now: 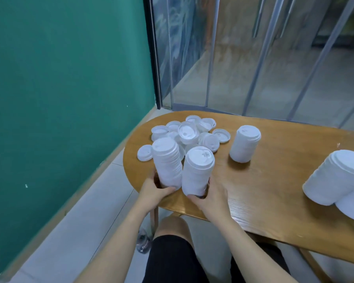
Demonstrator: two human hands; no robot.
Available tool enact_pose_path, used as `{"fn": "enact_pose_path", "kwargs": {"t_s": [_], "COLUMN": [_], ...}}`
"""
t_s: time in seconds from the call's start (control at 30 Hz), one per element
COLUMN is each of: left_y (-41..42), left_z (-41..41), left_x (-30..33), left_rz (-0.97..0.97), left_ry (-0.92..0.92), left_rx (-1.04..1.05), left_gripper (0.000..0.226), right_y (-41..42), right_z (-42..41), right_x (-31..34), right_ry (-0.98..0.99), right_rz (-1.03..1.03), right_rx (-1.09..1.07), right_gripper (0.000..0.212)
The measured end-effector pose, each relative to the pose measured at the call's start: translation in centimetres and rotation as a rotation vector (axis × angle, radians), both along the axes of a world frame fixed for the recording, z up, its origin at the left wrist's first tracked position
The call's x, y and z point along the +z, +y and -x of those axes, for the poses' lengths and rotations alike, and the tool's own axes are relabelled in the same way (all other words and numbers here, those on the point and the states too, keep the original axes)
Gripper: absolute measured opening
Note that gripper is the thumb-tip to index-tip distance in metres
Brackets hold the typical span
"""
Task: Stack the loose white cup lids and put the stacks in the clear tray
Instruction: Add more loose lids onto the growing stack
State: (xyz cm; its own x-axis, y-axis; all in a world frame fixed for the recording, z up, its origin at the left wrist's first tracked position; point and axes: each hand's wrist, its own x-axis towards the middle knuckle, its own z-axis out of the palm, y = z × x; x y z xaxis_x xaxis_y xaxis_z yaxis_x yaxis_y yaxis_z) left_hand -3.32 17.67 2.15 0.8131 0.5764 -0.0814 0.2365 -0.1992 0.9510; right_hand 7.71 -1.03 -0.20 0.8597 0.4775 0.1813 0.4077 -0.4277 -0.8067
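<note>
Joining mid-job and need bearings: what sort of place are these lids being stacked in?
Probably a café or shop seating corner, not a home kitchen: a rounded wooden table heaped with disposable white cup lids, a teal wall, and a glass partition onto a tiled corridor.

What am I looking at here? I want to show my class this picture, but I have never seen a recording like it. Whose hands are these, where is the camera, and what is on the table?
There is no machine: a person wears a camera on the head, so the single picture looks forward and down at their own arms. The left hand grips the bottom of one tall stack of white cup lids. The right hand grips a second stack beside it. Both stacks tilt slightly. Behind them on the wooden table lies a pile of loose lids. A third stack stands alone, and further stacks lie at the right edge. No clear tray can be made out with certainty.
</note>
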Motion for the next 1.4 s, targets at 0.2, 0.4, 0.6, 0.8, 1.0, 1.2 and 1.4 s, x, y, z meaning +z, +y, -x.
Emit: {"fn": "enact_pose_path", "kwargs": {"t_s": [0.2, 0.4, 0.6, 0.8, 1.0, 1.2, 1.4], "left_y": [-0.6, -4.3, -9.5, -14.4, -16.8, -18.1, -17.6], "left_z": [-0.6, -2.6, -7.0, -11.9, -15.3, -16.4, -15.9], "left_x": [-1.1, -1.3, -2.1, -2.4, -2.2, -1.6, -0.7], "left_rz": [-0.098, -0.086, -0.080, -0.107, -0.139, -0.188, -0.248], "left_ry": [0.024, 0.000, -0.034, -0.068, -0.111, -0.126, -0.111], "left_rx": [-0.031, -0.102, -0.176, -0.226, -0.250, -0.285, -0.404], "left_gripper": [0.077, 0.063, 0.067, 0.077, 0.066, 0.060, 0.051], "right_y": [-1.4, -6.9, -12.9, -16.9, -17.4, -17.8, -18.3], "right_z": [-0.5, -1.9, -3.2, -5.1, -6.7, -7.7, -7.2], "right_x": [-0.5, -0.3, 0.8, 0.5, -0.1, -0.8, -0.5], "right_ry": [0.017, 0.062, 0.018, 0.006, -0.083, -0.084, -0.009], "right_rz": [0.002, 0.050, 0.068, 0.118, 0.181, 0.216, 0.119], "right_rx": [-0.049, -0.176, -0.304, -0.442, -0.613, -0.712, -0.696], "right_gripper": [0.065, 0.055, 0.060, 0.048, 0.038, 0.037, 0.029]}}
